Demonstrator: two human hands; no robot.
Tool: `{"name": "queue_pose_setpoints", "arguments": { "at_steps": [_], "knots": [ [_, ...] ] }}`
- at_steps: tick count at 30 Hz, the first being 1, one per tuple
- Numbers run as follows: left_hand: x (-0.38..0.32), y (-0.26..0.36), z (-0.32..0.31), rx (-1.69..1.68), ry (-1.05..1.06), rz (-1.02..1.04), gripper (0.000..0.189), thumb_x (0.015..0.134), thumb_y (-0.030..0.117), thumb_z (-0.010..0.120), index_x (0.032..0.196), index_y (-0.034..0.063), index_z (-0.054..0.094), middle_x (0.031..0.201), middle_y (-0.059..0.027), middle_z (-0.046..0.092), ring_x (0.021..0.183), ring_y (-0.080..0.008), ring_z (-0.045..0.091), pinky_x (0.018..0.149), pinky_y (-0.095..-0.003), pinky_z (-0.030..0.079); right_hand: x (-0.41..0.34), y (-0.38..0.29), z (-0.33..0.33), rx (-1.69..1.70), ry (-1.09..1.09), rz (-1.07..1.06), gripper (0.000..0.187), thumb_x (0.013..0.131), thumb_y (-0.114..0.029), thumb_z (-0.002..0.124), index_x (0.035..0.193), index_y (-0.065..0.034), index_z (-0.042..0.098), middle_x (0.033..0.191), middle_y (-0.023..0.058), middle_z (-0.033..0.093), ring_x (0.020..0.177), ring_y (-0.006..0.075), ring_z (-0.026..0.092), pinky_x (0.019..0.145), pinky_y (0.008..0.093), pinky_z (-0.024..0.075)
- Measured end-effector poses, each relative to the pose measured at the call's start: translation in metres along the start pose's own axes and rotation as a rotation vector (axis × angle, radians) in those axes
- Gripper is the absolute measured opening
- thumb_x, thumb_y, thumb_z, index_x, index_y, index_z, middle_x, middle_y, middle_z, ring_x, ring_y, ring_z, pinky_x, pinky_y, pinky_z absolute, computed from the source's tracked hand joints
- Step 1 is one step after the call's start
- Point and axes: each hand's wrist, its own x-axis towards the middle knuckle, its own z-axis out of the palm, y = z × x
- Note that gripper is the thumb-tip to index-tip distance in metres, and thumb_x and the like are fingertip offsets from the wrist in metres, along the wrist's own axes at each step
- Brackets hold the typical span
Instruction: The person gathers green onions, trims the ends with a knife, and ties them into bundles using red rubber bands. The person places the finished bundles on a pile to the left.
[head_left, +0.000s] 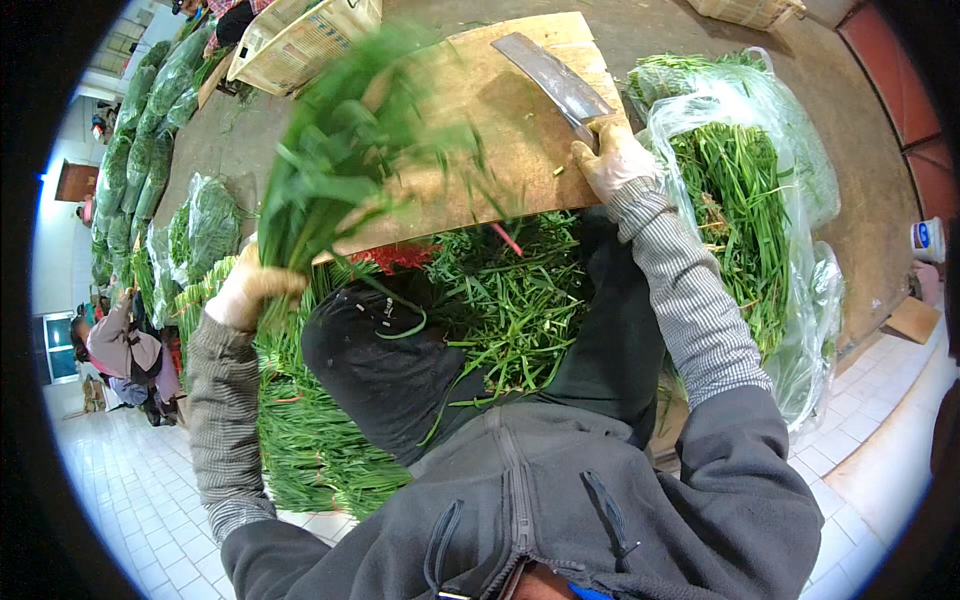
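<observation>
My left hand (259, 285), in a pale glove, is closed around the lower stems of a bunch of long green leafy vegetables (330, 150). The leaves are raised over the left part of a wooden board (517, 157) and blurred by motion. At the board's right edge, my right hand (615, 154), gloved too, grips the handle of a wide-bladed knife (551, 75). Its blade lies along the board, pointing to the back left. Below the board, between my legs, is a heap of loose green leaves and cut pieces (517, 300). Red ties (397, 257) show under the board's near edge.
An open plastic bag of greens (739, 195) stands at my right. Tied bundles (322, 442) are stacked at my left. A plastic crate (300, 49) is beyond the board's left side. Bagged greens (142, 165) line the far left, where a person (131, 345) is at work.
</observation>
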Motion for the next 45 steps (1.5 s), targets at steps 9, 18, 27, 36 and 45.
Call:
{"name": "queue_pose_setpoints", "arguments": {
  "at_steps": [9, 18, 27, 36, 45],
  "knots": [
    [0.121, -0.104, 0.146, -1.212, -0.21, -0.224, 0.032, 0.093, 0.018, 0.061, 0.122, 0.0046, 0.061, 0.094, -0.0044, 0.067, 0.077, -0.0221, 0.066, 0.071, -0.0453, 0.059, -0.006, -0.026, -0.002, -0.33, 0.178, -0.264, 0.037, 0.093, -0.032, 0.064, 0.115, -0.0035, 0.07, 0.106, 0.0211, 0.072, 0.096, 0.0347, 0.07, 0.091, 0.0436, 0.0549],
    [0.111, -0.104, 0.185, -1.2, -0.236, -0.25, 0.02, 0.091, 0.018, 0.061, 0.103, 0.0028, 0.065, 0.086, -0.0064, 0.069, 0.069, -0.0226, 0.068, 0.061, -0.0427, 0.06, -0.067, -0.062, 0.073, 0.684, -0.491, -0.188, 0.081, 0.087, -0.038, 0.074, 0.152, -0.0051, 0.04, 0.135, 0.0219, 0.061, 0.124, 0.0317, 0.061, 0.107, 0.0364, 0.0466],
    [0.096, -0.111, 0.188, -0.972, -0.148, -0.218, 0.032, 0.083, 0.009, 0.07, 0.112, -0.0041, 0.064, 0.082, -0.0085, 0.068, 0.064, -0.0203, 0.065, 0.054, -0.037, 0.056, -0.042, -0.06, 0.078, 0.381, -0.528, -0.302, 0.033, 0.097, -0.027, 0.062, 0.115, -0.002, 0.071, 0.11, 0.0164, 0.074, 0.103, 0.028, 0.07, 0.094, 0.0368, 0.0532],
    [0.094, -0.116, 0.198, -0.957, -0.053, -0.235, 0.028, 0.079, 0.007, 0.075, 0.104, -0.0022, 0.068, 0.08, -0.0093, 0.07, 0.058, -0.0205, 0.064, 0.051, -0.0363, 0.055, -0.034, -0.141, 0.046, -0.149, -0.291, -0.419, 0.044, 0.094, -0.043, 0.069, 0.123, -0.0097, 0.066, 0.085, 0.0084, 0.072, 0.08, 0.0226, 0.071, 0.076, 0.0361, 0.0572],
    [0.093, -0.108, 0.184, -0.966, -0.011, -0.123, 0.021, 0.077, 0.002, 0.076, 0.095, -0.0038, 0.067, 0.077, -0.0104, 0.069, 0.057, -0.0193, 0.064, 0.054, -0.0311, 0.054, -0.021, -0.128, 0.08, 0.231, -0.277, -0.239, 0.019, 0.093, -0.019, 0.073, 0.103, -0.0029, 0.071, 0.095, 0.0115, 0.076, 0.075, 0.021, 0.07, 0.069, 0.0335, 0.0577]
  ]
}}
